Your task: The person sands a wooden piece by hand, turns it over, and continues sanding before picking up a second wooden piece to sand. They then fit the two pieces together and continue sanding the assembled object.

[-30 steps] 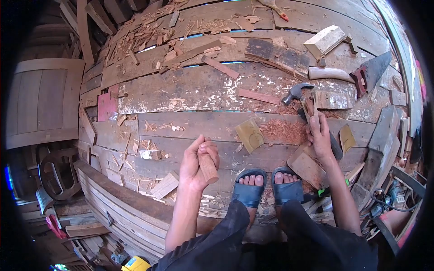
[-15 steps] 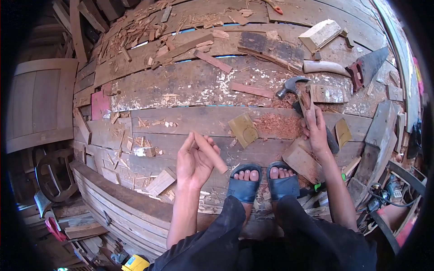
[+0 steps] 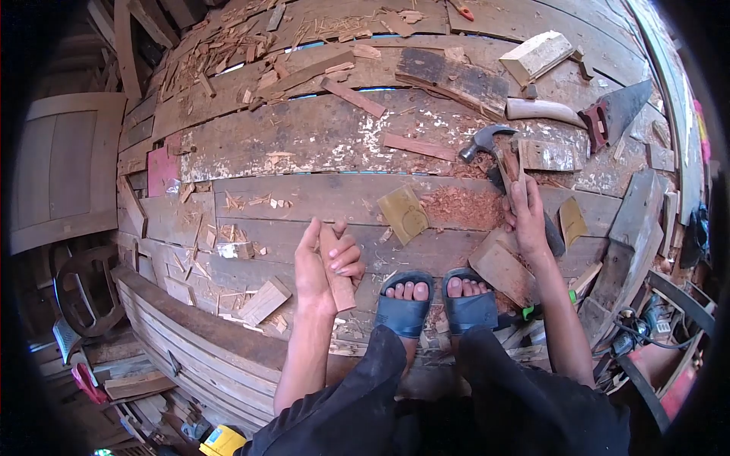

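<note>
My left hand (image 3: 321, 266) is wrapped round a small flat piece of reddish wood (image 3: 338, 280), which stands nearly lengthwise across the palm. My right hand (image 3: 527, 216) is at the right, fingers curled beside the handle of a claw hammer (image 3: 485, 142). Thin wood shows by those fingertips, but what they grip is unclear. A dark object (image 3: 553, 237) lies partly hidden behind that hand. Left of it are reddish shavings (image 3: 460, 209) and a sheet of tan sandpaper (image 3: 403, 214); a second tan sheet (image 3: 572, 220) lies to its right.
A handsaw (image 3: 620, 118), a pale curved handle (image 3: 545, 112) and wood blocks (image 3: 550, 156) lie at the upper right. Sandaled feet (image 3: 405, 308) stand on the planks below a wood block (image 3: 502, 267). A long timber stack (image 3: 198, 327) runs along the lower left.
The wood piece in my left hand has turned more upright and moved down into the palm, with the fingers closing over it. My right hand has barely moved; the view has shifted slightly.
</note>
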Available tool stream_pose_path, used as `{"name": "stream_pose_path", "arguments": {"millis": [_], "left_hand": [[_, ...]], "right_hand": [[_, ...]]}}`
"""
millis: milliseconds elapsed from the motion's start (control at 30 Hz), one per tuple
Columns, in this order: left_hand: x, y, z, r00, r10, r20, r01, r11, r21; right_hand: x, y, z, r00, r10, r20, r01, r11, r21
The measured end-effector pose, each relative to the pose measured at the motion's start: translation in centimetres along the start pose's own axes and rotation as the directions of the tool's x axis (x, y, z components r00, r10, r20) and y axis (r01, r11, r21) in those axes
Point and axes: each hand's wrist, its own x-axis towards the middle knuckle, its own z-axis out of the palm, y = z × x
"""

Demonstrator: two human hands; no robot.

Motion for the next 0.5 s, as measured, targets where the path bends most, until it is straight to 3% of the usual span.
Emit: {"name": "stream_pose_path", "arguments": {"millis": [167,267,367,467,500], "left_hand": [[0.0,-0.1,-0.3,0.999,0.043,0.015,-0.045,0.982,0.185],[0.0,-1.5,2.1,0.971,0.160,-0.180,-0.086,0.928,0.364],[0.5,-2.0,2.3,0.949,0.173,-0.265,-0.066,0.927,0.369],[0.2,-1.4,1.8,0.966,0.114,-0.231,-0.016,0.921,0.390],[0.4,-1.1,1.0,0.984,0.065,-0.166,-0.012,0.953,0.303]], "right_hand": [[0.0,0.0,0.1,1.000,-0.010,0.005,0.010,1.000,0.006],[0.2,0.3,-0.1,1.000,-0.001,0.005,0.001,1.000,0.022],[0.1,0.3,-0.1,1.000,-0.010,0.002,0.010,1.000,0.024],[-0.1,-0.2,0.3,1.000,-0.015,-0.001,0.015,1.000,-0.003],[0.0,0.0,0.2,1.000,-0.011,-0.002,0.011,1.000,0.003]]}}
